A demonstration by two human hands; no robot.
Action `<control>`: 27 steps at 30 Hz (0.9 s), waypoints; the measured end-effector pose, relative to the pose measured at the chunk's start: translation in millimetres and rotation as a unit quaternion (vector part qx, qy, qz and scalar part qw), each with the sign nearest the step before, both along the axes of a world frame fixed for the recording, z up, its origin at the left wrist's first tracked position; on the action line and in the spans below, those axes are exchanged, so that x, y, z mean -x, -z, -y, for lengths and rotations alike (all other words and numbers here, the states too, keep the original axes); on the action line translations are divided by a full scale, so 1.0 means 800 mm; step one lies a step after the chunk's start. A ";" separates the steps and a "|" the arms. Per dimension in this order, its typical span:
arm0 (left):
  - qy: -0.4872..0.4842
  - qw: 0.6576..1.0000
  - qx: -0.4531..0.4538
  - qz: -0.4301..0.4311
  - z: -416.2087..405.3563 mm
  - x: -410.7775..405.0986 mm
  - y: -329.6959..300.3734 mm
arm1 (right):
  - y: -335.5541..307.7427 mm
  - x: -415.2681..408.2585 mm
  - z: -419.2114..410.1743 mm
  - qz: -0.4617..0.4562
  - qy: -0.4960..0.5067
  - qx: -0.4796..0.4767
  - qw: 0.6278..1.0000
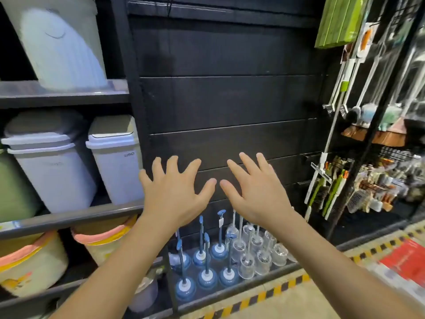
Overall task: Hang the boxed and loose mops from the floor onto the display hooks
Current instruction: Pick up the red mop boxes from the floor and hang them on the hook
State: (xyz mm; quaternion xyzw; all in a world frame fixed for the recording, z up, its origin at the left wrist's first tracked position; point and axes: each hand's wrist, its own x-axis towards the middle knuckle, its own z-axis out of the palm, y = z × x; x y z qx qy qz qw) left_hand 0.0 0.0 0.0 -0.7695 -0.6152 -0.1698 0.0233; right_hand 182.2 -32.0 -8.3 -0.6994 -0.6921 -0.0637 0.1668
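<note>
My left hand [174,192] and my right hand [255,187] are both held out in front of me, fingers spread, palms facing away, holding nothing. They hover before a black slatted display wall [225,100] that carries no goods here. Loose mops [345,88] with white handles hang on a wire rack at the right. A green mop box [338,21] sits high at the upper right. A red box [407,261] lies on the floor at the right edge; what it holds cannot be told.
Grey lidded bins [57,166] fill the shelves at the left, with buckets [30,263] below. Blue and clear toilet brushes [216,256] stand on the low shelf under my hands. A yellow-black striped strip [276,291] edges the floor. Brushes and scrapers [372,187] hang at the right.
</note>
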 end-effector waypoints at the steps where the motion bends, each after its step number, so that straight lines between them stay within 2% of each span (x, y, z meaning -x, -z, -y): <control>1: 0.008 1.000 0.008 -0.010 0.000 -0.011 0.005 | 0.004 -0.012 0.004 -0.001 0.006 0.016 1.000; 6: 0.063 0.997 -0.033 -0.027 0.012 -0.091 0.039 | 0.039 -0.096 0.040 0.022 0.045 0.024 0.998; 17: 0.190 0.980 0.013 -0.054 0.054 -0.362 0.122 | 0.116 -0.335 0.141 -0.025 0.193 0.078 0.978; 23: 0.257 0.965 0.053 -0.025 0.071 -0.496 0.194 | 0.181 -0.435 0.196 -0.067 0.283 0.097 0.952; 27: 0.302 0.949 0.083 -0.048 0.076 -0.579 0.247 | 0.236 -0.492 0.220 -0.118 0.378 0.114 0.911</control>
